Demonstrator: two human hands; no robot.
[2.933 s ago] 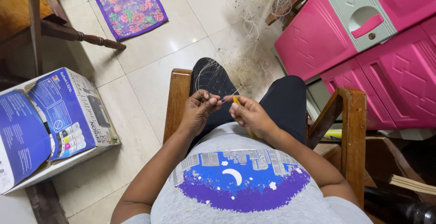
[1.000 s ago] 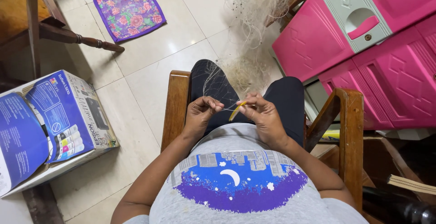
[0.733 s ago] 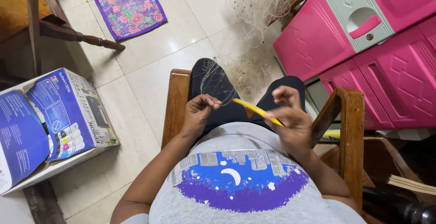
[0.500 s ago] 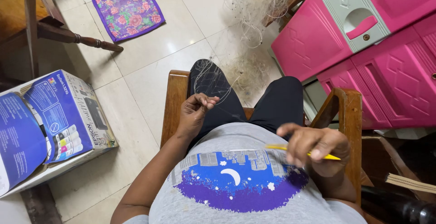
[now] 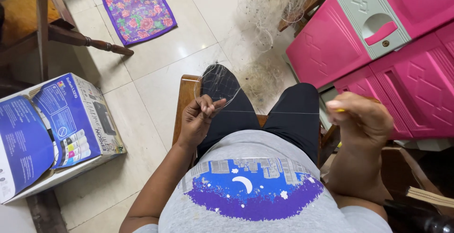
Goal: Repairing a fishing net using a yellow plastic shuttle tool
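I read this as mid-knot. Left hand (image 5: 201,119) pinches the fishing net (image 5: 218,82) over my left thigh; right hand (image 5: 362,119) closed on the yellow netting needle (image 5: 338,110), thread (image 5: 274,113) taut between. Big net pile (image 5: 272,6) on floor, plenty left.

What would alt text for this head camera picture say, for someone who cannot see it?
Seen from above, a seated person's left hand pinches fine netting over the lap, while the right hand pulls a thin thread taut out to the side. A blue cardboard box sits on the tiled floor, pink plastic cabinets opposite.
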